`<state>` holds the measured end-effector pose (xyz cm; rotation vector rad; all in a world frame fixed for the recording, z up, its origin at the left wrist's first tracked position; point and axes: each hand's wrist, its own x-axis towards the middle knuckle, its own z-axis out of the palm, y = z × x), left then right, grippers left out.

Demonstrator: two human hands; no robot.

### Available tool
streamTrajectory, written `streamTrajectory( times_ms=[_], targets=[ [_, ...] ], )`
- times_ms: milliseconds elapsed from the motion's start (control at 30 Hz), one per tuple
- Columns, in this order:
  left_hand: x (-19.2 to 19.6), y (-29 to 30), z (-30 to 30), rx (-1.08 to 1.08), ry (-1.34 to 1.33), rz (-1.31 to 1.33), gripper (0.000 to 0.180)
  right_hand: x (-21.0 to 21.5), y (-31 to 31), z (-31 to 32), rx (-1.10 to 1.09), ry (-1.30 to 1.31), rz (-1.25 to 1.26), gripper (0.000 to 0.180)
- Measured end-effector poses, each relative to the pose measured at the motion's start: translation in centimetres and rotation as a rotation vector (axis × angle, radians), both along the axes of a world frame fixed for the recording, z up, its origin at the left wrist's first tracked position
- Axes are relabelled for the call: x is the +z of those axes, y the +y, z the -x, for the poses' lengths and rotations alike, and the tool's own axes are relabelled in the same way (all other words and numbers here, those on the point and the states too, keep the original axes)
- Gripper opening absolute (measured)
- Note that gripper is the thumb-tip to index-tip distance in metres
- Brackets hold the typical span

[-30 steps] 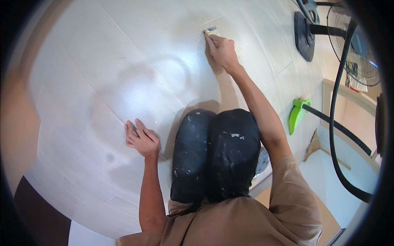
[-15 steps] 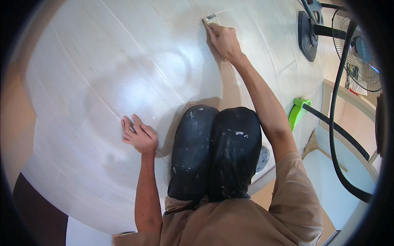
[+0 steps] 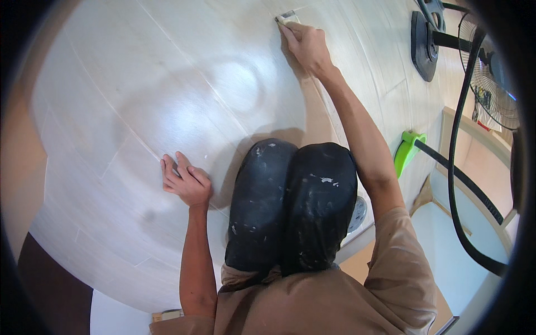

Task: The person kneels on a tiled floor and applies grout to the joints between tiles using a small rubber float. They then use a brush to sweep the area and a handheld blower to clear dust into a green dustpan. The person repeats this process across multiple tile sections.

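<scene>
Right hand (image 3: 310,47): fingers pinched tight around a small tool (image 3: 288,15), held at the floor (image 3: 139,100) ahead of the knees (image 3: 321,173).
Left hand (image 3: 190,184): half curled, left of the knees; anything held cannot be told.
Fan (image 3: 497,70): seen right of the knees, lettering too small.

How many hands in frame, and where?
2. The left hand is at the pale floor, left of the dark-trousered knees; the right hand, farther ahead, grips a small flat tool. No others show.
</scene>
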<state>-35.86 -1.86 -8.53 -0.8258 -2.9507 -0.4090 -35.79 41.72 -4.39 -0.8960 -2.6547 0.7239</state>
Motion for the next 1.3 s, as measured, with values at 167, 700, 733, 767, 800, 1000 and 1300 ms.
streamTrajectory(
  times_ms=[167,700,733,767,800,1000,1300],
  targets=[
    [0.6,0.3,0.2,0.008,-0.027,0.006,0.052,0.0,0.0,0.9,0.011,0.089,0.05,0.024],
    [0.8,-0.5,0.0,-0.001,-0.057,0.005,0.051,0.9,-0.5,3.3,0.006,-0.094,0.014,0.029],
    [1.0,-0.4,-0.2,0.004,-0.058,0.007,0.051,0.8,-0.8,3.1,0.031,0.026,-0.004,0.027],
    [1.1,-0.2,-0.2,0.01,-0.059,0.01,0.051,0.8,-0.3,3.4,0.01,0.011,-0.001,0.026],
    [0.8,0.2,0.0,0.007,-0.057,0.012,0.052,0.8,0.2,3.9,-0.009,-0.004,0.003,0.025],
    [0.7,0.0,-0.3,-0.008,-0.07,0.025,0.053,0.7,0.9,6.0,0.02,-0.027,-0.043,0.025],
    [0.3,-0.3,-0.4,-0.005,-0.116,0.02,0.056,0.0,2.2,10.3,0.01,-0.005,-0.029,0.026]
  ],
)
